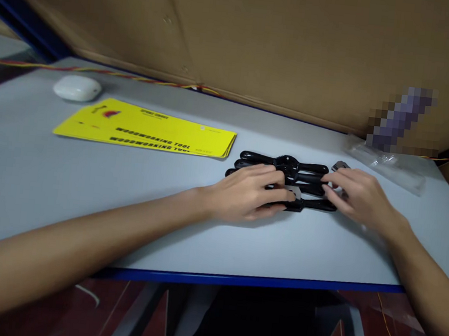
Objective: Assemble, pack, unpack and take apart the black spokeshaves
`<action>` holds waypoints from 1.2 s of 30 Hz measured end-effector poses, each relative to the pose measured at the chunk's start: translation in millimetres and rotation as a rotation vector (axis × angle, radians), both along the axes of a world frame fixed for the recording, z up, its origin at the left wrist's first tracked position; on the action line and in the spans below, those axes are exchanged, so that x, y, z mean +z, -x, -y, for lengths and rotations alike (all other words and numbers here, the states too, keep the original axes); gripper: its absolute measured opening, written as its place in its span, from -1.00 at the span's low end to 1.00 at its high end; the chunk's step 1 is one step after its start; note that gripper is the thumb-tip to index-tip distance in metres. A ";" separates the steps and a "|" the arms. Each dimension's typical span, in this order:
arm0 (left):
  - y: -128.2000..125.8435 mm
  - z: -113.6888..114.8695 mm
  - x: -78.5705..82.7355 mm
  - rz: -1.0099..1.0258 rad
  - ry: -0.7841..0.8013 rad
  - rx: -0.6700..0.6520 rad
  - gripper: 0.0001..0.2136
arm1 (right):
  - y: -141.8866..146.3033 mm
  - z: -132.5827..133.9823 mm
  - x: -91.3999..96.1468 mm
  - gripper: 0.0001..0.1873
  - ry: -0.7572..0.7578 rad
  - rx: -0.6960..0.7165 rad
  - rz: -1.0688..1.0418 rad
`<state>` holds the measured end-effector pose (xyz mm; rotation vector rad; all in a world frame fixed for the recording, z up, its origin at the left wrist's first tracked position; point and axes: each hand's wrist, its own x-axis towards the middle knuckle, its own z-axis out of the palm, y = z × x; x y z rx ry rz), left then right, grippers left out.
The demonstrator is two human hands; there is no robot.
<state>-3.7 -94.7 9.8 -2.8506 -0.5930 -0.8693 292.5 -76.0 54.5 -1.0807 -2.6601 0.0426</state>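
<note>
Several black spokeshaves (pixel 308 167) lie side by side on the grey table, their handles pointing left and right. My left hand (pixel 248 192) is over their middle, fingers curled and closed on a small flat metal blade (pixel 295 191) at the nearest spokeshave (pixel 319 204). Its palm hides part of the left handles. At the right ends, my right hand (pixel 361 198) has thumb and fingertips pinched at the handle of a middle spokeshave. Just behind that hand sits a small dark metal piece (pixel 340 166), partly covered by the fingers.
A stack of yellow printed cards (pixel 144 127) lies left of the spokeshaves. Behind it is a white rounded case (pixel 77 88). Clear plastic bags (pixel 389 166) lie at the back right, by a blurred-out patch. A cardboard wall (pixel 261 49) closes the back; twisted wires (pixel 138 77) run along it.
</note>
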 end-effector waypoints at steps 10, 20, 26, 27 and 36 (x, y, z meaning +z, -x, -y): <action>0.1 0.3 -5.7 0.015 0.199 0.196 -0.49 | -40.7 -18.4 20.6 -0.84 0.369 -0.135 0.157; -16.6 14.2 -6.4 0.027 0.181 0.310 -0.62 | -26.4 -19.4 5.6 -0.81 0.255 -0.090 -0.002; -16.9 13.5 -6.4 0.024 0.191 0.302 -0.67 | -17.8 -17.1 -3.4 -0.79 0.206 -0.075 -0.071; -16.8 13.1 -6.6 0.025 0.194 0.293 -0.68 | -18.4 -17.4 -3.9 -0.79 0.205 -0.077 -0.071; -16.3 12.6 -3.7 0.002 0.271 0.270 -0.65 | -28.1 -24.9 -12.8 -0.69 0.073 -0.017 0.039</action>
